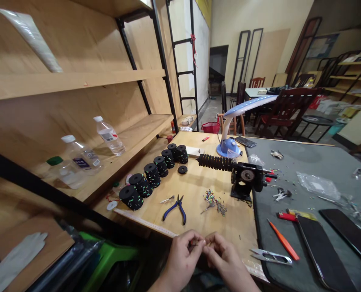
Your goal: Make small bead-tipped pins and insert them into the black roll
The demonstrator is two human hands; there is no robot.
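At the front edge of the wooden table, my left hand [184,255] and my right hand [221,259] meet fingertip to fingertip. Both are closed in a pinch on something tiny that I cannot make out. Beyond them lie blue-handled pliers [175,210], spread apart. A small pile of coloured beads [210,196] sits to their right, beside a heap of small metal pieces [221,207]. Black foam spools [131,197] with bright green bits stand in a row at the left. Behind the beads is a black winding device [244,178] carrying a row of black discs [215,162].
A blue desk lamp [229,147] stands at the back. On the grey mat [277,170] at right lie thread snips [271,256], an orange pointed tool [284,240], a red lighter [286,217] and two phones [322,253]. Wooden shelves [131,142] with plastic bottles [110,136] border the left.
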